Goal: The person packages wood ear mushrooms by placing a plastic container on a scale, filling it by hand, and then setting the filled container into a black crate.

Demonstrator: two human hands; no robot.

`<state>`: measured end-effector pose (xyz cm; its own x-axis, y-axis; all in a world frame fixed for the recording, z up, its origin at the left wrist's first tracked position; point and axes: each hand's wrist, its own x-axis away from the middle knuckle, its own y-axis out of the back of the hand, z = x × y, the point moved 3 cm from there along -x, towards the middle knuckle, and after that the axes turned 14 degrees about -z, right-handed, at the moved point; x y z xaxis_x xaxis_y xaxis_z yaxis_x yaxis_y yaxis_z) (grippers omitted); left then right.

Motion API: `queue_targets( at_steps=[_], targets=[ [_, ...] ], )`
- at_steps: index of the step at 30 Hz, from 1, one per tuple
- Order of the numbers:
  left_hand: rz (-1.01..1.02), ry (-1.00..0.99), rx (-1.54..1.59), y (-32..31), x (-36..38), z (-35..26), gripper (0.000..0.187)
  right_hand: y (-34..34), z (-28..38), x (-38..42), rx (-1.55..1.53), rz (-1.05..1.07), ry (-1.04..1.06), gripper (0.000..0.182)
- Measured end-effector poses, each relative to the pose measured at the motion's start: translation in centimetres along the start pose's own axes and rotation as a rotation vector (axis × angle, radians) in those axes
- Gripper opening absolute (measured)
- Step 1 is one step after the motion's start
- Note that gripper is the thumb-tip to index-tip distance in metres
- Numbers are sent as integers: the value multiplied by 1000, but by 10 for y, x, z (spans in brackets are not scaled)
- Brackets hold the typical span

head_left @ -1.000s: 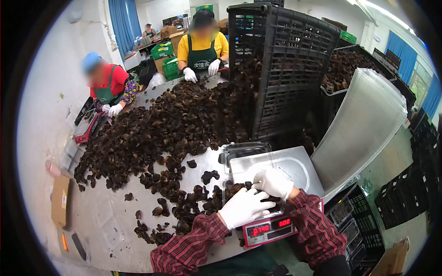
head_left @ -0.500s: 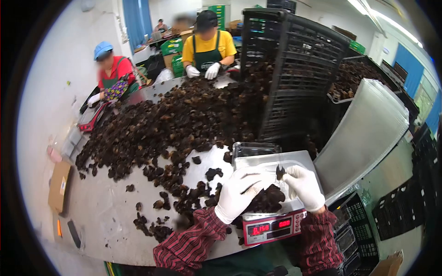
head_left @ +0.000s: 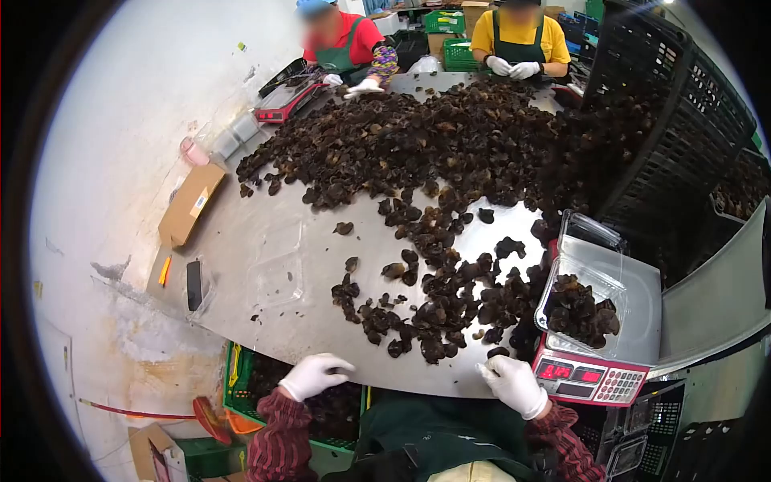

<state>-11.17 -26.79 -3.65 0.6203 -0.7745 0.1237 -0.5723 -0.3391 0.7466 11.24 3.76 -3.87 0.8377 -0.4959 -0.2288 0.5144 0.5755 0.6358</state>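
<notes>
My left hand [head_left: 317, 376], in a white glove, is over the table's front edge, its fingers stretched out and apart with nothing in them. My right hand [head_left: 516, 387], gloved too, is just left of the scale, fingers curled together; what they hold, if anything, I cannot make out. A small dark mushroom piece [head_left: 498, 352] lies just beyond its fingertips. On the red-and-silver digital scale [head_left: 593, 379] sits an open clear plastic box [head_left: 634, 309] with dark wood ear mushrooms [head_left: 580, 309] in it. Loose wood ears [head_left: 434, 301] are scattered ahead of my hands.
A large heap of wood ears [head_left: 426, 136] covers the far part of the metal table [head_left: 265, 273]. A tall black crate [head_left: 675, 120] leans at the right. Two people in green aprons work across the table. A cardboard piece [head_left: 191, 205] lies at the left edge.
My view has swung left and down. Both hands have come off the scale to the table's front edge, the left farther left. The dark piece pinched in my right hand no longer shows there.
</notes>
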Motion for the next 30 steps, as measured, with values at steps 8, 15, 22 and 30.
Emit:
queue_targets(
  at_steps=[8, 15, 22, 30],
  targets=[
    [-591, -79, -120, -22, -43, -17, 36, -44, -13, 14, -22, -101, -146, 19],
    [-651, -178, 75, -62, -90, -29, 16, -40, -27, 28, -16, -193, -184, 17],
    [-829, -105, -357, -12, -118, 16, 37, -37, -18, 26, 26, -201, -33, 15],
    [-766, -77, 26, -22, -158, 31, 9, 52, 9, 45, 281, -437, 150, 3]
  ],
)
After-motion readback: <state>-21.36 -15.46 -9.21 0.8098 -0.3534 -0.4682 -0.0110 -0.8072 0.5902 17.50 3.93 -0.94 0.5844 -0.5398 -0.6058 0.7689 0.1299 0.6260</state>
